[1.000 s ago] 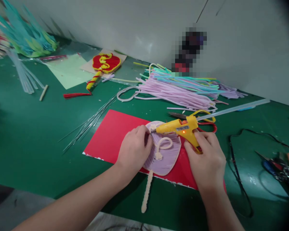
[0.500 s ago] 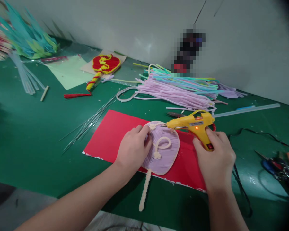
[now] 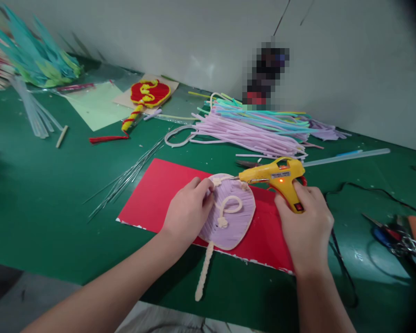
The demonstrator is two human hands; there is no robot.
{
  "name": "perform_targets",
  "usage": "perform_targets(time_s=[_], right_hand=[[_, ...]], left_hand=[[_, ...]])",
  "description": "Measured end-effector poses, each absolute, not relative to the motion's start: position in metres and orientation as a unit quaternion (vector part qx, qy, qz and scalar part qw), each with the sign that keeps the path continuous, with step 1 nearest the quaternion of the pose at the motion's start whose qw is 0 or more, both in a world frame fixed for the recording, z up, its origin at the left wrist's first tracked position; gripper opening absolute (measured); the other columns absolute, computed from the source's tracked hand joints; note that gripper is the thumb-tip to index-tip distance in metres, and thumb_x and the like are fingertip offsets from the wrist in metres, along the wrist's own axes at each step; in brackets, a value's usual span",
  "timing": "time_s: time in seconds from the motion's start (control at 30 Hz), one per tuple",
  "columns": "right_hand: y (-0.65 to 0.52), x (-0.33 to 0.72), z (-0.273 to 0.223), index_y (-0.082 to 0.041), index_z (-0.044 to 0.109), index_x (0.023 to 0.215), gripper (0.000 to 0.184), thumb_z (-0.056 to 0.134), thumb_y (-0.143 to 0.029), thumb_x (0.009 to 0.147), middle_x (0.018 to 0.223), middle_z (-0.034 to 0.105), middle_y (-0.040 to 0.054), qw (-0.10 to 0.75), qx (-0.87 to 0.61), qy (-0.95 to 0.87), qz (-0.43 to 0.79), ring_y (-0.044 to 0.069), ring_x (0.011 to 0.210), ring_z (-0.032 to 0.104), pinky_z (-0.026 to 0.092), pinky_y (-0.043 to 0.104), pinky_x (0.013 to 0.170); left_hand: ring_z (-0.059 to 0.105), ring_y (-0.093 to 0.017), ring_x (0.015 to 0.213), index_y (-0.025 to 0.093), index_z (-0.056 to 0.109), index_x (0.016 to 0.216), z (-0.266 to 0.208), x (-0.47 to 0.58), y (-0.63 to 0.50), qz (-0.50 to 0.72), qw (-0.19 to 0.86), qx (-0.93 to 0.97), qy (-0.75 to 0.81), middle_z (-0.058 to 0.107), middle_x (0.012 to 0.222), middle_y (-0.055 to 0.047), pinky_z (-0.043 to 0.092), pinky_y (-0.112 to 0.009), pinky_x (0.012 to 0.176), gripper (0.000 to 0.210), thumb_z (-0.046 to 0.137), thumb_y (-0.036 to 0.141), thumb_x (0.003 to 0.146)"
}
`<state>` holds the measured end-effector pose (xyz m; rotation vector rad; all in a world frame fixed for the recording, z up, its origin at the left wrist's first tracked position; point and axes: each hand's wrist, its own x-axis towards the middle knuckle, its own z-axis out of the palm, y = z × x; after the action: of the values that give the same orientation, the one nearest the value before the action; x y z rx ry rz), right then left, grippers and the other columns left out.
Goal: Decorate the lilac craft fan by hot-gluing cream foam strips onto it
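Note:
A pale purple fan-shaped craft piece [image 3: 237, 231] with cream trim, a cream curl and small cream flowers lies on a red sheet [image 3: 156, 194]. Its twisted cream handle [image 3: 204, 273] points toward me. My left hand [image 3: 187, 208] is closed at the fan's upper left edge, thumb and fingers pinched; any small piece between them is hidden. With my right hand [image 3: 307, 226] I grip a yellow glue gun [image 3: 280, 175], its orange light lit. The metal nozzle points left over the top of the fan, close to the cream trim; whether it touches is unclear.
Purple and green fuzzy stems [image 3: 253, 129] lie in a pile behind the sheet. Thin wires [image 3: 128, 180] rest to the left, near a red-and-yellow fan [image 3: 150, 95]. Pliers and scissors [image 3: 395, 238] lie at right, beside a black cord [image 3: 343, 273].
The view has shifted slightly. The nozzle stays over the fan's top, moved a touch right relative to it. My left hand keeps its place at the fan's edge.

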<state>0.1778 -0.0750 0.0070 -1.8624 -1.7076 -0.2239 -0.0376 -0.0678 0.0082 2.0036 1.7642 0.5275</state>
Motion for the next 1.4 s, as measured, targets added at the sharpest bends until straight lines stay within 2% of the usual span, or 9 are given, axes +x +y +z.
perform_targets(time_s=[0.27,0.43,0.57,0.63,0.73,0.87,1.03,1.2,1.4], right_hand=[[-0.064,0.187,0.001,-0.014,0.062,0.107,0.038,0.057,-0.038,0.078,0.083,0.057,0.0077,0.314,-0.725,-0.607,-0.086,0.021,0.074,0.054,0.043,0.032,0.064],[-0.058,0.200,-0.007,-0.014,0.062,0.100,0.043,0.056,-0.051,0.077,0.083,0.060,0.0102,0.258,-0.792,-0.553,-0.014,0.025,0.075,0.053,0.041,0.037,0.065],[-0.061,0.199,-0.004,-0.012,0.060,0.109,0.056,0.059,-0.055,0.074,0.099,0.058,0.0163,0.234,-0.799,-0.550,-0.065,0.031,0.089,0.052,0.041,0.044,0.072],[-0.065,0.188,0.004,-0.015,0.060,0.111,0.051,0.060,-0.051,0.075,0.109,0.055,0.0165,0.268,-0.777,-0.555,-0.129,0.032,0.098,0.050,0.039,0.046,0.078],[-0.075,0.159,0.020,-0.019,0.064,0.101,0.028,0.056,-0.038,0.083,0.107,0.056,0.0126,0.311,-0.719,-0.600,-0.162,0.028,0.100,0.051,0.039,0.043,0.083],[-0.083,0.114,0.028,-0.022,0.065,0.089,0.012,0.055,-0.029,0.085,0.090,0.059,0.0054,0.315,-0.610,-0.727,-0.001,0.020,0.087,0.055,0.041,0.035,0.079],[-0.079,0.088,0.016,-0.021,0.063,0.084,0.008,0.057,-0.026,0.082,0.085,0.060,0.0037,0.258,-0.600,-0.749,0.114,0.020,0.084,0.054,0.041,0.033,0.075],[-0.078,0.086,0.006,-0.020,0.061,0.081,0.008,0.056,-0.027,0.083,0.083,0.060,0.0042,0.250,-0.623,-0.731,0.121,0.020,0.082,0.053,0.039,0.033,0.074],[-0.079,0.080,0.002,-0.020,0.059,0.076,0.006,0.056,-0.021,0.081,0.080,0.060,0.0027,0.253,-0.645,-0.714,0.103,0.020,0.083,0.053,0.035,0.034,0.076]], left_hand=[[0.055,-0.016,0.072,0.022,0.053,0.090,0.007,-0.039,-0.065,0.227,0.262,0.691,0.634,0.059,0.089,-0.001,0.040,-0.027,0.059,0.009,0.048,0.018,0.084],[0.058,-0.018,0.077,0.023,0.053,0.094,0.006,-0.041,-0.064,0.206,0.236,0.722,0.617,0.060,0.093,-0.002,0.041,-0.028,0.059,0.012,0.045,0.020,0.086],[0.059,-0.018,0.078,0.023,0.053,0.095,0.007,-0.044,-0.062,0.188,0.235,0.740,0.601,0.060,0.094,-0.002,0.041,-0.027,0.058,0.012,0.044,0.020,0.087],[0.059,-0.017,0.074,0.023,0.052,0.094,0.008,-0.046,-0.060,0.178,0.240,0.746,0.596,0.061,0.093,-0.001,0.039,-0.026,0.055,0.012,0.045,0.020,0.086],[0.059,-0.016,0.069,0.024,0.052,0.095,0.009,-0.049,-0.056,0.167,0.252,0.752,0.585,0.062,0.092,0.000,0.038,-0.024,0.052,0.012,0.045,0.020,0.086],[0.059,-0.015,0.069,0.024,0.053,0.095,0.010,-0.054,-0.052,0.169,0.277,0.765,0.556,0.062,0.089,-0.001,0.040,-0.024,0.054,0.012,0.045,0.021,0.086],[0.061,-0.017,0.073,0.024,0.056,0.092,0.014,-0.060,-0.043,0.166,0.312,0.768,0.533,0.065,0.087,-0.001,0.042,-0.024,0.057,0.015,0.046,0.018,0.083],[0.063,-0.016,0.081,0.025,0.060,0.089,0.016,-0.067,-0.031,0.180,0.374,0.762,0.496,0.068,0.090,0.002,0.045,-0.024,0.066,0.022,0.045,0.012,0.081],[0.060,-0.015,0.072,0.022,0.058,0.082,0.012,-0.070,-0.019,0.192,0.370,0.749,0.515,0.063,0.078,0.002,0.045,-0.024,0.061,0.010,0.052,0.015,0.081]])
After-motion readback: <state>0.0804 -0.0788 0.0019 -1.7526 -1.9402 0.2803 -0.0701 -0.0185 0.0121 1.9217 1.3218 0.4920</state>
